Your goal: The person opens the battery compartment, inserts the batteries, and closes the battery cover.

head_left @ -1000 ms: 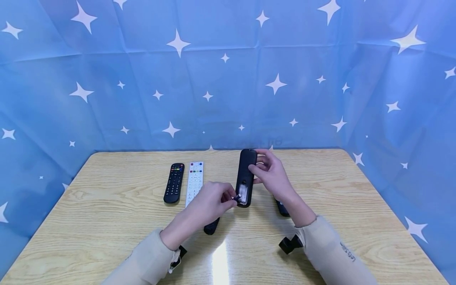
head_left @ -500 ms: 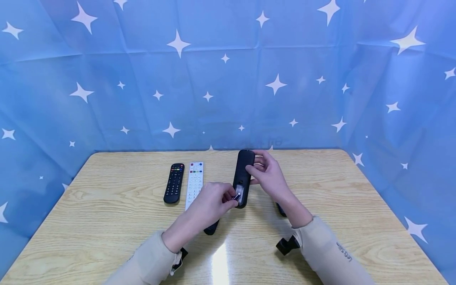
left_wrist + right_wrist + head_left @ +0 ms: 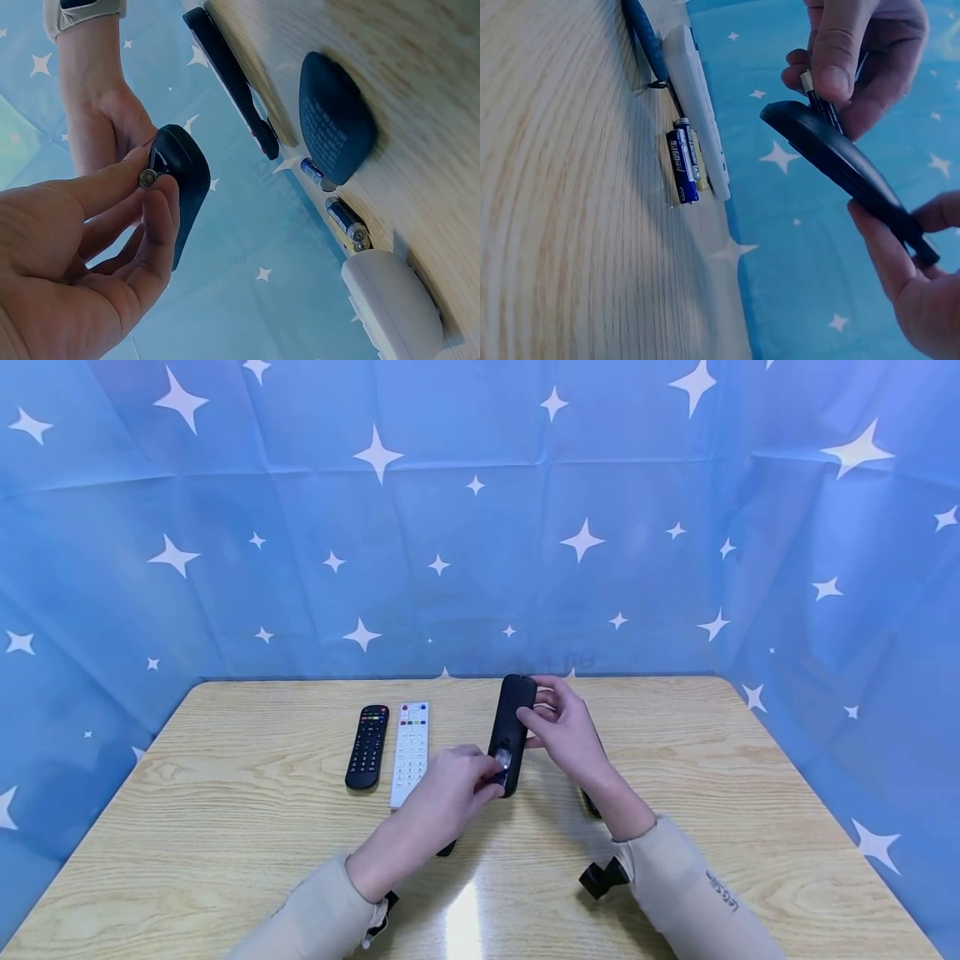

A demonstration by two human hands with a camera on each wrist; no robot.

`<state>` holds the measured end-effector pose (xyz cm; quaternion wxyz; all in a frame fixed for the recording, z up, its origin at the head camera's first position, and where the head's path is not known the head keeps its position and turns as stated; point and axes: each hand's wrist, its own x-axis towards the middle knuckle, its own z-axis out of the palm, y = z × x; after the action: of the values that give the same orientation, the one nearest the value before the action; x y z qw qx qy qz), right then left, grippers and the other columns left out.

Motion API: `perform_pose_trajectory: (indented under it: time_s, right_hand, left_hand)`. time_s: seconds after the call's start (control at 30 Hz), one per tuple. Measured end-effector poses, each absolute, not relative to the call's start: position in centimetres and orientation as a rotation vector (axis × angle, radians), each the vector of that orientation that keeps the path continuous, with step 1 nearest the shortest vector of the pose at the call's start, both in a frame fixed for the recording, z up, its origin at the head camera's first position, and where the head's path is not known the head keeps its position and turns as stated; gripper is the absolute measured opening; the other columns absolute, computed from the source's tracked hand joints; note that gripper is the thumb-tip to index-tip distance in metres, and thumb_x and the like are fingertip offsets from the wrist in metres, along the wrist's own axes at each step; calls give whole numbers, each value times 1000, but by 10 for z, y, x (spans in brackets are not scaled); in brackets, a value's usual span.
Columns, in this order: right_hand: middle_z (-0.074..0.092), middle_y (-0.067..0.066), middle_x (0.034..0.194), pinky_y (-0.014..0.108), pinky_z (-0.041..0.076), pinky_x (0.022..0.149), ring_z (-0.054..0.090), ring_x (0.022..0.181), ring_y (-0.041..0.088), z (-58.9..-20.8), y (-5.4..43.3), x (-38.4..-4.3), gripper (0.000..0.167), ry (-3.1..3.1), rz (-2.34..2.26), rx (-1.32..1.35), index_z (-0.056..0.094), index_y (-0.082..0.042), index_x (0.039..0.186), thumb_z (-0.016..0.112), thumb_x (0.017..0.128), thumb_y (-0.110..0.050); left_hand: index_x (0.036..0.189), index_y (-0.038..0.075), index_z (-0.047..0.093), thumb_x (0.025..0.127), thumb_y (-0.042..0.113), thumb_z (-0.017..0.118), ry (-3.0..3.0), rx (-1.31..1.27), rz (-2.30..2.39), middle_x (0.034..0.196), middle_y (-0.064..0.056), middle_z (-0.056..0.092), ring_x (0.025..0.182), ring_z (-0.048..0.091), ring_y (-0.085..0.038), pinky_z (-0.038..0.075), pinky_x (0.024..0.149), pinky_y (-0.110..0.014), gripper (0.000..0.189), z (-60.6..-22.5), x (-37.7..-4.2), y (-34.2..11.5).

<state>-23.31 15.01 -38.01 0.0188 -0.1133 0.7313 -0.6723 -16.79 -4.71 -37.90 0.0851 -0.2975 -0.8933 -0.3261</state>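
Observation:
In the head view a black remote control [image 3: 513,714] is raised over the table, its back with the uncovered battery compartment facing me. My right hand [image 3: 564,727] grips its upper part from the right side, thumb on the back. Between thumb and fingers of my left hand [image 3: 450,783] a battery is pinched at the remote's lower end. The left wrist view shows that battery [image 3: 148,178] end-on against the remote's edge. From the right wrist view, the battery [image 3: 823,109] stands slanted at the compartment side, partly hidden by the fingers.
Left of the hands lie a black remote [image 3: 367,747] and a white remote [image 3: 410,752]. Under my left forearm shows the end of another black one [image 3: 447,848]; one more [image 3: 591,803] is partly behind my right wrist. Loose batteries [image 3: 681,166] lie beside the white remote.
The right hand has brought the remote slightly left. The left fingers, with the battery, have moved a little right and now cover more of the compartment.

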Motion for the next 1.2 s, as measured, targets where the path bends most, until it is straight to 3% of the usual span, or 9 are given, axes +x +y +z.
perform_pose_trajectory:
  time_s: [0.47,0.87,1.2]
  right_hand:
    - [59,26,124,43,63,73,68,104,31,-381,151,-234,50,2276,-2115,-341,43,-2,147,62,101,-3]
    - [59,25,124,41,63,73,68,107,31,-380,151,-233,49,2253,-2105,-351,43,-3,147,62,101,-3]
    - [59,26,124,42,63,73,68,106,30,-380,150,-235,51,2245,-2112,-350,43,-3,147,63,100,-2]
  left_hand:
    - [112,-1,76,87,-2,80,-2694,-956,-817,98,-12,68,82,65,-20,56,69,-28,26,-380,-167,-47]
    - [111,-2,75,87,0,81,-2635,-934,-935,96,-10,68,77,65,-15,54,65,-18,25,-381,-169,-46]
    - [109,-1,75,85,0,83,-2621,-961,-965,94,-9,70,78,68,-14,55,66,-17,25,-382,-170,-47]
